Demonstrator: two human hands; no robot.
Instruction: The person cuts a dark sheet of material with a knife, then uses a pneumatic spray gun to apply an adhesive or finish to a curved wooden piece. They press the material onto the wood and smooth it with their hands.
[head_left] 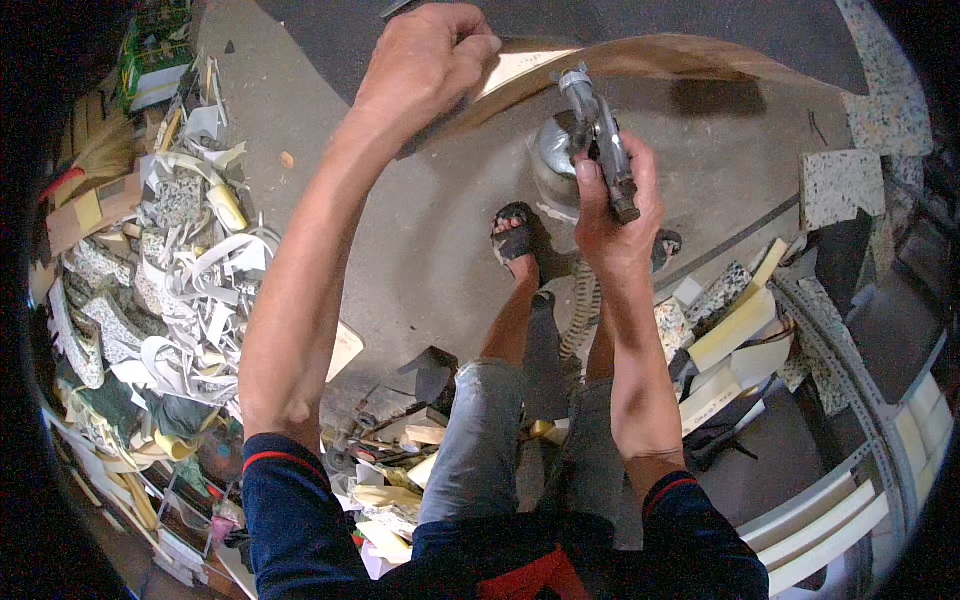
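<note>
Near the top, my left hand (425, 60) is closed at the edge of a large dark sheet (640, 18), its fingers curled over that edge. Below the sheet a curved brown side face (690, 58) shows, with a bright pale patch beside my thumb. My right hand (622, 205) is wrapped around a grey metal spray gun (605, 140), its nozzle pointing away toward the sheet. Beneath the gun sits a shiny, rounded metal cup (555, 155), partly hidden by it. From under my right hand a coiled hose (583, 310) runs down between my legs.
Along the left lies a big heap of white and speckled foam scraps (190, 270), with a straw broom (100, 150) behind. More foam offcuts (735, 330) and a curved metal strip (845, 360) lie at right. Tools and wood bits (400, 430) are by my left knee. Grey floor (420, 250) surrounds my sandalled feet.
</note>
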